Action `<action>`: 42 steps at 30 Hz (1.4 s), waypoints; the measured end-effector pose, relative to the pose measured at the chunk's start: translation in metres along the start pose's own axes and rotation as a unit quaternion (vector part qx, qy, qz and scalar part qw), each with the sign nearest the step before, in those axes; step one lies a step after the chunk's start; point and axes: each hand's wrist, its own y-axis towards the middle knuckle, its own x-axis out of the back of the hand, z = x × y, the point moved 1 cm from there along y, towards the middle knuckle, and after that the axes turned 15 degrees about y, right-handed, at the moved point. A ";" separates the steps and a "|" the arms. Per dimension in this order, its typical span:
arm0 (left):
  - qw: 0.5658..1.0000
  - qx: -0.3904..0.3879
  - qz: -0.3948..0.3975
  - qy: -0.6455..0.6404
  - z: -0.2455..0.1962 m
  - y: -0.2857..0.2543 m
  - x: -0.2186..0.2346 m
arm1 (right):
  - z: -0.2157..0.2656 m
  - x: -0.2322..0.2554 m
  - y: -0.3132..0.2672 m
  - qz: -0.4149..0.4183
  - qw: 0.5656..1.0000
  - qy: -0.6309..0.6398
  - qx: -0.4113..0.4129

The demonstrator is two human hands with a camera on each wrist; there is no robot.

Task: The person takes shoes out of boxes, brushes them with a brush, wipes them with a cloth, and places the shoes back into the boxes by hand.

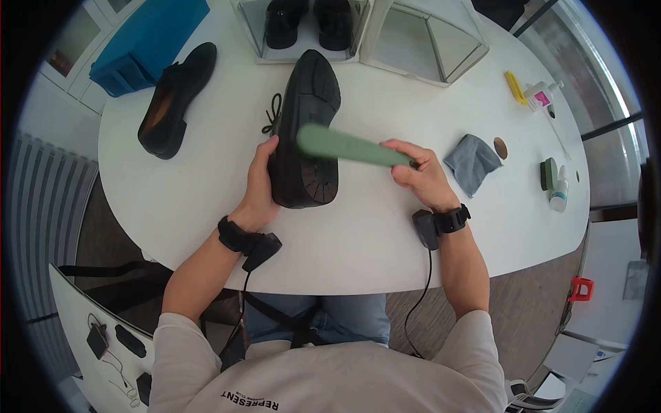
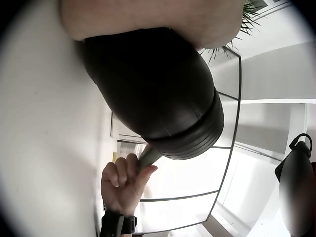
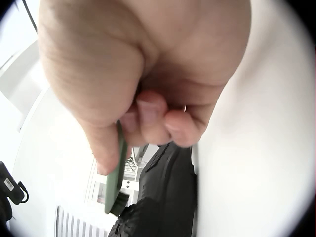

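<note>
A black lace-up shoe (image 1: 313, 89) lies turned on its side on the white table, its treaded sole toward the right. My left hand (image 1: 259, 184) holds it near the heel, thumb along the upper. In my right hand (image 1: 425, 177) is the handle of a green brush (image 1: 348, 146), its head overlapping the sole in the head view. Dark bristles (image 3: 120, 203) show close to the tread in the right wrist view. From the left wrist, the heel (image 2: 190, 131) fills the middle and hides most of the brush.
Another black shoe (image 1: 172, 103) lies at left near a blue case (image 1: 148, 45). An open white box (image 1: 358, 51) at the back has black shoes (image 1: 333, 24) inside. Right of the brush lie a grey cloth (image 1: 473, 164), a small bottle (image 1: 559, 193) and a pump bottle (image 1: 540, 95).
</note>
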 end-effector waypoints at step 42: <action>0.984 0.051 0.110 -0.134 0.002 0.000 0.007 | -0.011 0.018 0.004 0.010 0.991 0.132 0.002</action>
